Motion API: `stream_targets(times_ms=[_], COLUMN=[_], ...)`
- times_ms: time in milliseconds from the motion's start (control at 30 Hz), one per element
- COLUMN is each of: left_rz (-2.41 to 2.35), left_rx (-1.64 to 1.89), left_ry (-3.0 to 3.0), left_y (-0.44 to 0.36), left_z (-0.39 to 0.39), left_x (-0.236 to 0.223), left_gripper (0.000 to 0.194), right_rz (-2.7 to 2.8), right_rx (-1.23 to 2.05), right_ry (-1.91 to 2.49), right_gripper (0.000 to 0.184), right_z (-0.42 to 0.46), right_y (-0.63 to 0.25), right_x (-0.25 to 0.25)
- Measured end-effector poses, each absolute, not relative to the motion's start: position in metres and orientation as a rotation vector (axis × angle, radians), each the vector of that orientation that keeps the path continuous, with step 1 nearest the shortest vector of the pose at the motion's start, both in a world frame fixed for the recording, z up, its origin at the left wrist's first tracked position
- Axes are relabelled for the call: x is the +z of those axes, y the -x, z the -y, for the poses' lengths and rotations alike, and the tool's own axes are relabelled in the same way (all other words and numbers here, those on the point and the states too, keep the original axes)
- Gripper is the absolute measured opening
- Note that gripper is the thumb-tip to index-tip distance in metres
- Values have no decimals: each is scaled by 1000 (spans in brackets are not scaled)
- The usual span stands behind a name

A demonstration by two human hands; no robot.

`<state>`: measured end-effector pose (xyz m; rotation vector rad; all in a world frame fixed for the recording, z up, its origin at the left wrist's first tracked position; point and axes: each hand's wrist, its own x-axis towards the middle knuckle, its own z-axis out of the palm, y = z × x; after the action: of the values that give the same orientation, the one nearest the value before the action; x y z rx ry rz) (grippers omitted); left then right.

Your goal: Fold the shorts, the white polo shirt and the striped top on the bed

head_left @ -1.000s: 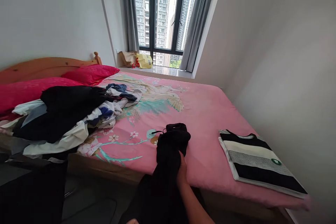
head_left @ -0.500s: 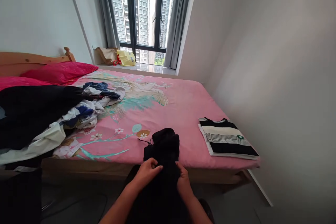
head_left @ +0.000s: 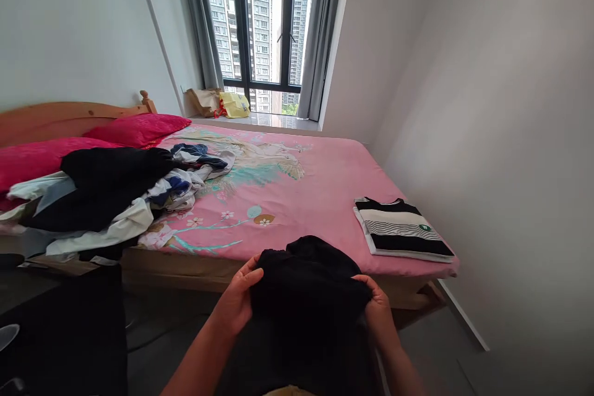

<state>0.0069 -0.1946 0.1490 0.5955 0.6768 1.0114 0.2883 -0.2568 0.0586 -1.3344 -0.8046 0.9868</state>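
Note:
A black garment (head_left: 310, 278) is stretched between my two hands at the near edge of the bed. My left hand (head_left: 239, 291) grips its left edge, thumb on top. On the opposite side, my right hand (head_left: 378, 303) pinches the garment's right edge. The cloth bunches in the middle, and its far part reaches over the pink bedsheet (head_left: 315, 198). Its lower part hangs down toward me, too dark to make out its shape.
A folded striped T-shirt (head_left: 403, 229) lies on the bed's right corner. A heap of loose clothes (head_left: 125, 192) covers the left side, near the red pillows (head_left: 139, 130). Paper bags (head_left: 234, 105) sit on the windowsill. A dark object (head_left: 65, 328) stands at lower left.
My hands have moved apart and spread the black garment wider. The cord seen at its left side no longer shows. The view has shifted slightly left.

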Motion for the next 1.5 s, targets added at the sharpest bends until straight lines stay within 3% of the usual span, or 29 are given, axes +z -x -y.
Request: stream_targets(times_ms=[133, 200, 267, 367, 467, 767, 1000, 1133, 1300, 1500], left_rz=[-687, -708, -719, -754, -896, -1004, -905, -673, -520, -417], left_rx=[1017, 1026, 1020, 971, 897, 868, 895, 650, 251, 232], left_ry=[-660, -700, -743, -842, -1070, -1384, -1477, -1693, -1731, -1355], left_y=[-11, -19, -28, -43, -53, -37, -36, -48, -46, -30], left_z=[212, 216, 220, 229, 241, 243, 222, 213, 196, 179], left_x=[160, 159, 156, 150, 143, 111, 143, 181, 199, 205], left_gripper=[48, 45, 45, 49, 48, 33, 28, 45, 15, 30], right_rz=[1066, 1131, 1197, 1267, 1262, 567, 777, 1011, 1403, 1475], right_rx=[702, 633, 764, 1044, 1087, 1316, 1563, 1639, 1345, 625], right_ry=[1636, 1715, 1648, 1475, 1344, 1016, 924, 975, 1273, 1494], right_gripper=[56, 44, 32, 39, 34, 23, 47, 56, 41, 34], right_z=[280, 289, 295, 295, 288, 280, 295, 300, 293, 259], right_y=[-303, -299, -283, -243, -209, -231, -244, -243, -252, -270], right_x=[76, 90, 106, 124, 125, 135, 164, 185, 214, 217])
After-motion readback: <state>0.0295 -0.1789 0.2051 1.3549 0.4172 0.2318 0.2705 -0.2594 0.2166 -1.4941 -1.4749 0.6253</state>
